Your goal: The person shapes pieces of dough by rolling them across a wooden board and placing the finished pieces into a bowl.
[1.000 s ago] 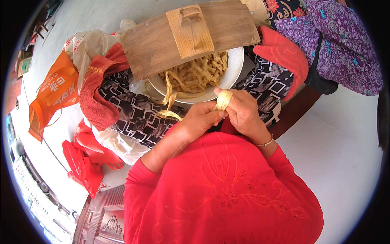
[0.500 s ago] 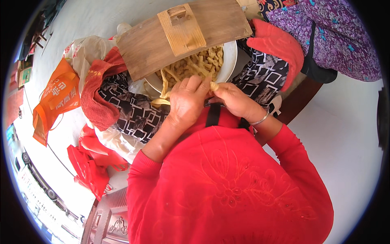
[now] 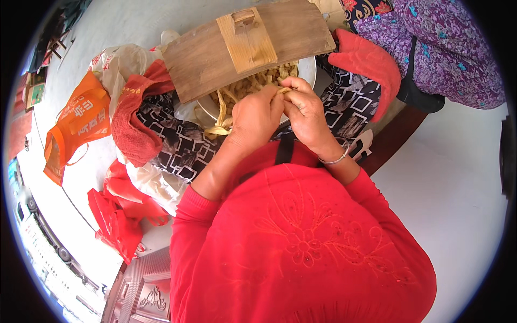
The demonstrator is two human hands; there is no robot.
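My left hand (image 3: 255, 116) and my right hand (image 3: 307, 112) meet over the near side of a white basin (image 3: 308, 71). Fingers of both are closed on a soft yellowish strip (image 3: 284, 90), which looks like limp preserved vegetable; its part inside the left fist is hidden. Long strips (image 3: 219, 129) of the same stuff hang over the basin's rim, left of my left hand. Many short yellowish pieces (image 3: 274, 73) fill the basin. Across its far side lies a brown wooden board (image 3: 196, 62) with a lighter wooden crosspiece (image 3: 246, 43) on it.
Red towels (image 3: 134, 137) lie over both knees. To the left are an orange bag (image 3: 81, 124), a red bag (image 3: 116, 215) and white plastic bags (image 3: 126, 62). Another person in purple floral clothing (image 3: 447, 48) is at the upper right. A carved chair or panel (image 3: 142, 293) stands lower left.
My right hand has moved up, its fingers now pointing away over the basin. The left hand has shifted slightly right. The strip between them has risen with the fingertips.
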